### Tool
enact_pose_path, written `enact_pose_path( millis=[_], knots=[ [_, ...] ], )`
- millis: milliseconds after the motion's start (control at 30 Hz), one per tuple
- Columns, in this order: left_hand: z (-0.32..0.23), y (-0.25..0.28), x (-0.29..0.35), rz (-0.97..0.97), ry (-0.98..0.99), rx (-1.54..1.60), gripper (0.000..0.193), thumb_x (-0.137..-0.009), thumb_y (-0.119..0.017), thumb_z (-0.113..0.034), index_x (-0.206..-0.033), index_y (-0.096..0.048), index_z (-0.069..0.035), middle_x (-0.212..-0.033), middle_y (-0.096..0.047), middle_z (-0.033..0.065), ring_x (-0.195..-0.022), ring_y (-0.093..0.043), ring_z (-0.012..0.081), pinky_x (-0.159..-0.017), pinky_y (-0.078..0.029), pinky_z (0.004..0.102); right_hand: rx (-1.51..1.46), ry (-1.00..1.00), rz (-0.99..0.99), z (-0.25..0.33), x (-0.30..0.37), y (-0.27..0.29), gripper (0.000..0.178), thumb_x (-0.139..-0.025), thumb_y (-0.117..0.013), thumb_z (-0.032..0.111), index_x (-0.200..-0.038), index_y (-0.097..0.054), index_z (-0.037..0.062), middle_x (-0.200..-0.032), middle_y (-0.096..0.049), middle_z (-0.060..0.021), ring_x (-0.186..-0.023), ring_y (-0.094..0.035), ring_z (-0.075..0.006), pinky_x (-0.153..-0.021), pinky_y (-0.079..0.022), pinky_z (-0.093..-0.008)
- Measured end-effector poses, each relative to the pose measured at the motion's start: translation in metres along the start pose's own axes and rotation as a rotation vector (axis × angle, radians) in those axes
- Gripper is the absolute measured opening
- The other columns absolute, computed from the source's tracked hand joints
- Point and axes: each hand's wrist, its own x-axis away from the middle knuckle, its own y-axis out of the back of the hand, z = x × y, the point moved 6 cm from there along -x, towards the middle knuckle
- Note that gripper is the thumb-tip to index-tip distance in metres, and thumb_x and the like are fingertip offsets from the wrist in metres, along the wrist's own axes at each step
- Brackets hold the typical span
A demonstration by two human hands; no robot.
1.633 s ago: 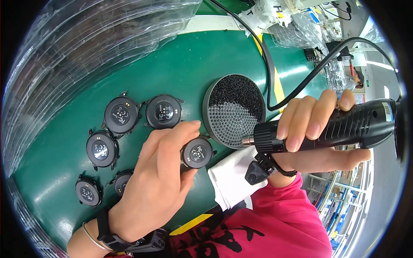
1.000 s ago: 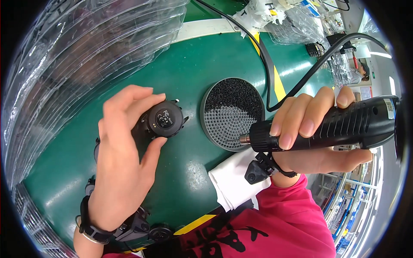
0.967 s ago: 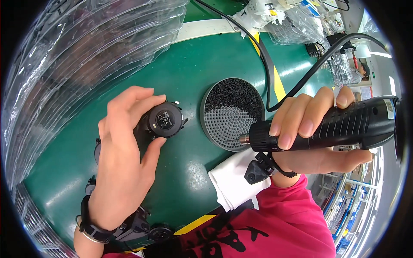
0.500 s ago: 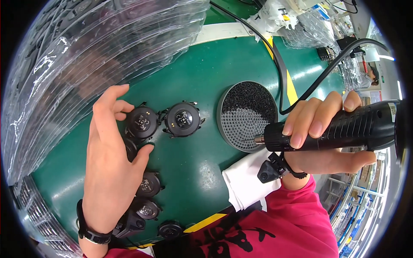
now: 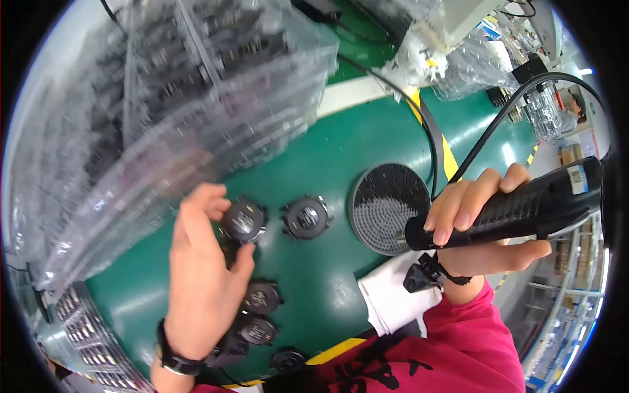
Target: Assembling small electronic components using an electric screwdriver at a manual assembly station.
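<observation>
Just beside left fingers (image 5: 204, 196), watch (image 5: 245, 221)

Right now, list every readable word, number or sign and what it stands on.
No text reads clearly.
Round black watch cases: pale markings, too blurred to read.
Black power screwdriver: white-and-blue label, too small to read.
Pink shirt: black print, too blurred and folded to read.

Watches (image 5: 307, 217) left of dish (image 5: 380, 224), cloth (image 5: 396, 302) before it
</observation>
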Motion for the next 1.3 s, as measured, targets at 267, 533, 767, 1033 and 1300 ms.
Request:
enact_pose_path(
  millis=[267, 533, 767, 1033, 1300],
  knots=[
    [-0.084, 0.009, 0.021, 0.267, -0.209, 0.150, 0.056, -0.070, -0.073, 0.003, -0.119, -0.046, 0.002, -0.112, -0.055, 0.0201, -0.103, -0.055, 0.0372, -0.089, -0.047, 0.0417, -0.083, -0.056, -0.048, 0.038, -0.028, -0.006, 0.071, -0.086, -0.051, 0.071, -0.109, -0.034, 0.0058, -0.066, -0.054, -0.0118, -0.044, -0.058, -0.0237, -0.043, -0.053, -0.0332],
    [-0.104, -0.006, 0.030, 0.431, -0.298, 0.212, 0.045, -0.076, -0.071, 0.000, -0.117, -0.053, -0.003, -0.121, -0.055, 0.0131, -0.109, -0.054, 0.0349, -0.090, -0.048, 0.0411, -0.174, -0.115, 0.049, 0.046, -0.026, -0.021, 0.070, -0.086, -0.058, 0.066, -0.108, -0.032, 0.0051, -0.067, -0.056, -0.0138, -0.046, -0.060, -0.0252, -0.044, -0.055, -0.0353],
    [-0.111, -0.015, 0.033, 0.446, -0.443, 0.033, 0.047, -0.078, -0.071, -0.008, -0.123, -0.057, -0.012, -0.129, -0.053, 0.0087, -0.117, -0.048, 0.0301, -0.094, -0.044, 0.0418, -0.244, -0.279, 0.264, 0.034, -0.024, -0.030, 0.069, -0.082, -0.070, 0.057, -0.109, -0.035, 0.0027, -0.073, -0.060, -0.0178, -0.054, -0.064, -0.0270, -0.052, -0.057, -0.0372],
    [-0.103, -0.020, 0.029, 0.419, -0.522, 0.006, 0.046, -0.081, -0.069, -0.014, -0.125, -0.056, -0.014, -0.131, -0.051, 0.0040, -0.118, -0.047, 0.0263, -0.092, -0.042, 0.0368, -0.332, -0.390, 0.308, 0.025, -0.022, -0.035, 0.072, -0.076, -0.080, 0.046, -0.111, -0.037, 0.0006, -0.078, -0.062, -0.0207, -0.065, -0.068, -0.0309, -0.061, -0.059, -0.0399],
    [-0.101, -0.015, 0.027, 0.398, -0.570, -0.047, 0.048, -0.080, -0.070, -0.015, -0.126, -0.057, -0.013, -0.130, -0.051, 0.0022, -0.117, -0.048, 0.0239, -0.090, -0.043, 0.0345, -0.334, -0.286, 0.381, 0.023, -0.024, -0.038, 0.071, -0.076, -0.079, 0.048, -0.110, -0.037, 0.0012, -0.079, -0.062, -0.0201, -0.065, -0.068, -0.0310, -0.061, -0.059, -0.0403]
  ],
)
